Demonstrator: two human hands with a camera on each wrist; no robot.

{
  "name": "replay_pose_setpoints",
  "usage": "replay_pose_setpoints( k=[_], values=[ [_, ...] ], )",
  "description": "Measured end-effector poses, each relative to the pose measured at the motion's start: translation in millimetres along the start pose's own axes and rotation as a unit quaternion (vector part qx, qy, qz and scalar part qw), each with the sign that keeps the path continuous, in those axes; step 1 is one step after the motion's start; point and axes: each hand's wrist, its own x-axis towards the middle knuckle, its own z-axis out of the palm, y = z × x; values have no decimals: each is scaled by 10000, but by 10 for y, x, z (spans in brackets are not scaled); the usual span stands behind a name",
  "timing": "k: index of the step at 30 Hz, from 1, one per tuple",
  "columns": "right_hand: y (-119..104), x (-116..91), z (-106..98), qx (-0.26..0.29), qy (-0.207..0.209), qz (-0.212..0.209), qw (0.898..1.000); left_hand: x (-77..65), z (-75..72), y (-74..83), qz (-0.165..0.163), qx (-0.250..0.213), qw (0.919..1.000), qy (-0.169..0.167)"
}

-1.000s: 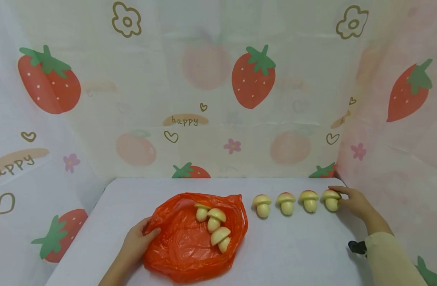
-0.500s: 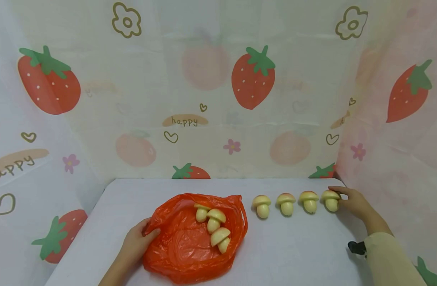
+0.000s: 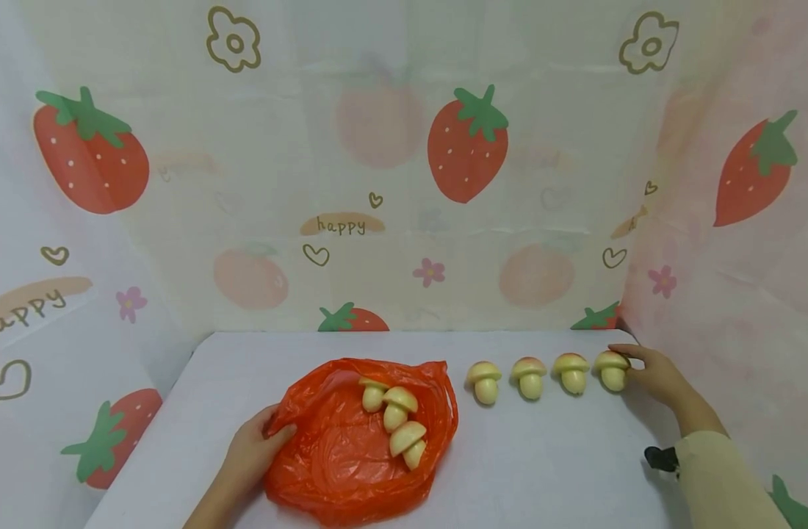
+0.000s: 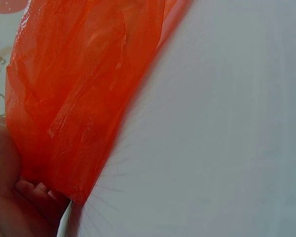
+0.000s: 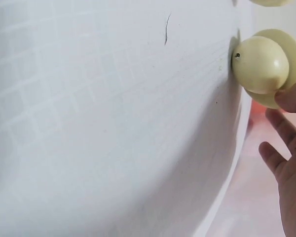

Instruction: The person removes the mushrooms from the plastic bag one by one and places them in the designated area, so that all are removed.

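Gripping the left edge of the red plastic bag between thumb and curled fingers, the left hand holds it beside its wide mouth on the white worktop. Three toy mushrooms lie inside, toward the bag's right wall. Farther back, four more mushrooms stand apart in a row, right of the bag. At the far-right one, the right hand pinches cap and stem, its other fingers spread loosely. Behind rises a strawberry-print backdrop.
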Motion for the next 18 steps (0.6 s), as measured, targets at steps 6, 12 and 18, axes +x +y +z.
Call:
replay_pose_setpoints(
  k=[6,12,18],
  values=[
    [-32,-32,-37,-25,2,-45,10000,18,15,-12,-40,-57,10000,-36],
    [-41,-59,-37,24,-18,57,10000,10,3,-1,-28,-26,10000,-64],
    [-64,-59,-49,-208,85,-59,9997,-14,-12,-1,13,90,9999,-45]
  ],
)
